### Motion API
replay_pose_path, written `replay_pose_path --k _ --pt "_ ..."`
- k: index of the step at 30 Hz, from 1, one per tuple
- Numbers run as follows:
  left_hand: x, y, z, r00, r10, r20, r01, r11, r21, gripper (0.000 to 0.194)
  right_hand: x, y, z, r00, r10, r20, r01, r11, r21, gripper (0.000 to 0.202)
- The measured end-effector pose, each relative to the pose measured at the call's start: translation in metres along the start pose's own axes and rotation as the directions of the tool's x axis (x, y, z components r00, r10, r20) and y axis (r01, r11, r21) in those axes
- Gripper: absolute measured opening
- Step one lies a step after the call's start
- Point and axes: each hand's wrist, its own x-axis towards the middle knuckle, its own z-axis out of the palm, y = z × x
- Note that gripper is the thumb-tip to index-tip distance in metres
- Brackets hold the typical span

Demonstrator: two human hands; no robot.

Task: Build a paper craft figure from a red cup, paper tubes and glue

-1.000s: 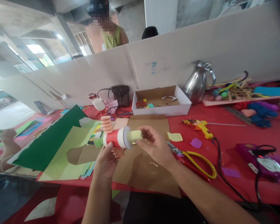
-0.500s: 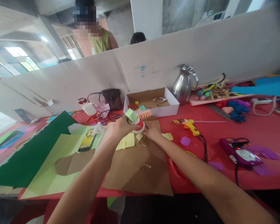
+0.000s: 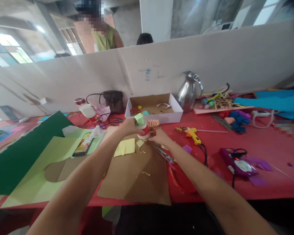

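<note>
- The left hand (image 3: 130, 127) grips the red-and-white cylinder (image 3: 143, 132) from its left side; its fingers close on the wall, though some of them are hidden.
- The right hand (image 3: 159, 136) is at the cylinder's lower right, near its white rim; its fingertips are partly hidden, so I cannot tell whether they pinch anything.
- The cylinder is over the far part of a brown cardboard sheet (image 3: 134, 182), in front of a white box (image 3: 155, 118); a folded green paper strip (image 3: 139, 119) tops it, and a pleated orange strip (image 3: 153, 123) juts out to the right.
- Yellow paper (image 3: 124, 147) lies on the cardboard, nearer the person; scissors (image 3: 163, 153) lie just beside the right forearm, which partly covers them.
- A phone (image 3: 82, 145) lies to the left; a yellow glue gun (image 3: 193, 135) lies to the right on the red table (image 3: 279, 156); a metal jug (image 3: 187, 93) stands beside the box.
</note>
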Motion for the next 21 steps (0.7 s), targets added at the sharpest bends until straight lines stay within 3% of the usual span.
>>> replay_pose_path --k 4,12,18,21 --pt "0.003 0.003 0.004 1.0 0.029 0.005 -0.029 0.999 -0.019 0.047 -0.004 0.005 0.001 1.0 0.011 0.008 -0.012 0.998 0.06 0.059" --pt "0.006 -0.005 -0.002 0.996 0.089 0.011 -0.085 0.978 -0.191 0.056 -0.015 0.014 -0.026 0.99 0.083 -0.11 -0.086 0.996 -0.027 0.062" --pt "0.009 -0.009 -0.016 0.993 0.115 0.011 -0.107 0.949 -0.298 0.061 -0.029 0.004 -0.036 0.982 0.001 -0.19 -0.034 0.985 -0.168 0.034" --pt "-0.013 -0.017 -0.032 0.993 0.102 -0.054 -0.115 0.929 -0.353 0.072 -0.05 -0.008 -0.052 0.963 -0.101 -0.25 0.031 0.962 -0.27 0.022"
